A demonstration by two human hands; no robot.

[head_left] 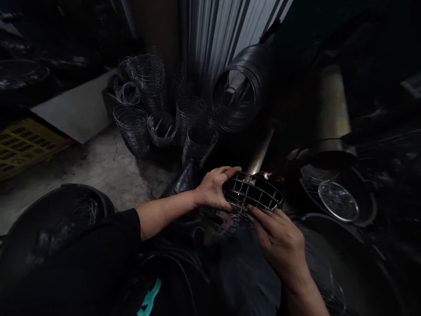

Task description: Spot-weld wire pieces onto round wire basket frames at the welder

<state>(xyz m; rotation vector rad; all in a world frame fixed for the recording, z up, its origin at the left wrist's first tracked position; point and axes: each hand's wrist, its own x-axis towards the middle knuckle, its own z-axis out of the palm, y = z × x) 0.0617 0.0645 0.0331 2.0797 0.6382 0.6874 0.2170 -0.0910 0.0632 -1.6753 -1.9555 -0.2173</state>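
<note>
Wire cage [252, 195] clamped by left hand [213, 189], right hand [281, 241] fingers [260, 218], disc [338, 201] in basin [371, 195]

A dim metal workshop: stacked wire baskets [161, 109], a wire coil [241, 90], concrete floor [101, 169].
</note>
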